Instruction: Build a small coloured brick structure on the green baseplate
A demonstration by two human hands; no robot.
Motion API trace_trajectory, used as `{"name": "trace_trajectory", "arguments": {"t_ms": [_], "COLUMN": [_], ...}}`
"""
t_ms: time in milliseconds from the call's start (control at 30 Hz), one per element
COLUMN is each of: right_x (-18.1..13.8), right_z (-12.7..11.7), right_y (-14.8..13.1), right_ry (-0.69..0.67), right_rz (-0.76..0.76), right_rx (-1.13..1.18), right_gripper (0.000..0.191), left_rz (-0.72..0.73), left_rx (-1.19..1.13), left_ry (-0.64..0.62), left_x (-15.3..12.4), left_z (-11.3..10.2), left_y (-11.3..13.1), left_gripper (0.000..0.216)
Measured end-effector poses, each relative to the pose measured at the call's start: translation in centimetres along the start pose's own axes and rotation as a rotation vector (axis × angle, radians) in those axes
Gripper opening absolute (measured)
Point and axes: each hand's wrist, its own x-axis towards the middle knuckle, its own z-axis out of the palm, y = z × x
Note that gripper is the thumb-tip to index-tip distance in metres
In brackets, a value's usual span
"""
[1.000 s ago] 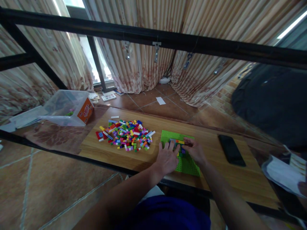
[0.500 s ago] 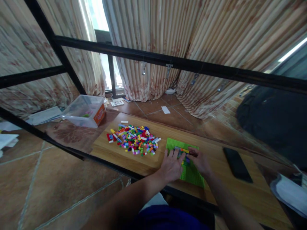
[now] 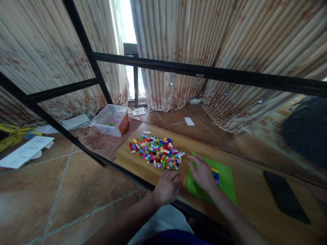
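A green baseplate (image 3: 224, 182) lies on the wooden table (image 3: 143, 165), with a few coloured bricks (image 3: 216, 174) fixed on it. A pile of small coloured bricks (image 3: 157, 152) lies to its left. My right hand (image 3: 201, 173) reaches left over the baseplate's left part, fingers stretched toward the pile, nothing seen in it. My left hand (image 3: 166, 185) rests near the table's front edge below the pile, its fingers curled under; what they hold, if anything, is hidden.
A clear plastic tub (image 3: 110, 119) with an orange label stands at the far left. A black phone (image 3: 286, 196) lies at the right. A black metal frame (image 3: 204, 72) crosses the view. Papers (image 3: 25, 152) lie on the tiled floor.
Both hands have left the bricks on the baseplate. The right hand has moved left toward the pile, the left hand has drawn back to the table's front edge. The view has swung left.
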Motion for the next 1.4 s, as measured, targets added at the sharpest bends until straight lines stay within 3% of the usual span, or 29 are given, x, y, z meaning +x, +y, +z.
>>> {"name": "trace_trajectory", "arguments": {"t_ms": [233, 400, 600, 700, 867, 1000, 1233, 1400], "right_x": [5.1, 6.5, 5.9, 4.9, 2.2, -0.4, -3.6, -4.2], "right_z": [4.2, 6.8, 6.3, 5.2, 4.1, 3.9, 4.1, 4.2], "right_y": [-4.3, -6.1, -5.9, -5.0, -3.4, -3.7, -6.5, -6.8], "right_ry": [-0.110, -0.111, -0.087, 0.020, 0.198, 0.233, 0.146, 0.113], "right_rz": [-0.149, -0.178, -0.137, -0.012, 0.380, 0.557, 0.648, 0.668], "right_rx": [-0.098, -0.212, -0.156, 0.084, 0.672, 0.972, 1.182, 1.107], "right_gripper": [0.032, 0.025, 0.023, 0.028, 0.039, 0.039, 0.034, 0.036], "left_rz": [-0.077, -0.072, -0.077, -0.098, -0.152, -0.246, -0.378, -0.360], "left_rx": [-0.083, -0.071, -0.065, -0.113, -0.229, -0.339, -0.539, -0.662], "left_ry": [0.010, 0.008, -0.006, 0.006, 0.013, 0.075, 0.091, 0.039], "left_x": [-0.1, 0.0, -0.1, 0.0, 0.1, 0.3, 0.9, 1.1], "left_z": [-0.2, 0.1, 0.1, 0.0, -0.5, -1.1, -2.2, -2.8], "left_y": [-1.2, -1.1, -1.1, -1.1, -1.0, -1.1, -0.8, -0.7], "left_gripper": [0.020, 0.019, 0.019, 0.020, 0.019, 0.019, 0.026, 0.021]}}
